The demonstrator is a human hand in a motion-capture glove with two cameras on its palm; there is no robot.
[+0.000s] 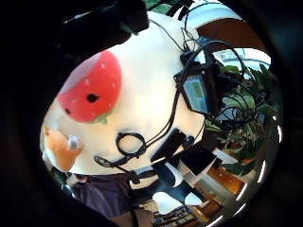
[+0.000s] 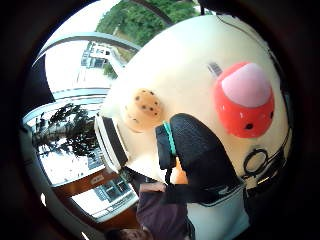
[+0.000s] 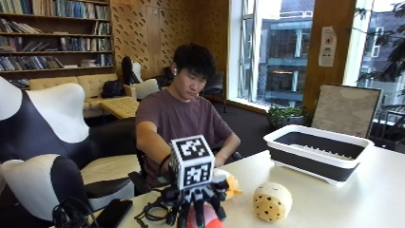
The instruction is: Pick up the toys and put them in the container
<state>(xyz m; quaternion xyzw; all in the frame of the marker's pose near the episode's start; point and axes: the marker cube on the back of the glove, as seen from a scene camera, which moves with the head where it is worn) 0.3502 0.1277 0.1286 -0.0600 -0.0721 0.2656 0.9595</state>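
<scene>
While the red strawberry toy (image 3: 206, 216) lies on the table (image 3: 354, 204), the gloved right hand (image 3: 193, 206) hovers just over it, fingers spread downward, holding nothing. Beside it sit an orange toy (image 3: 232, 186) and a spotted cookie toy (image 3: 273, 201); the container (image 3: 318, 153) stands well apart.

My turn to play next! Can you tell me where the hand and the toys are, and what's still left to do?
Gloved right hand: fingers spread open, hanging just over the strawberry toy, not gripping it.
Toys: the strawberry toy, a cookie toy and an orange plush toy all lie on the table.
Container: at the table's far side, no toy visible in it.
Done: nothing put away yet.
Left: all three toys into the container.
</scene>
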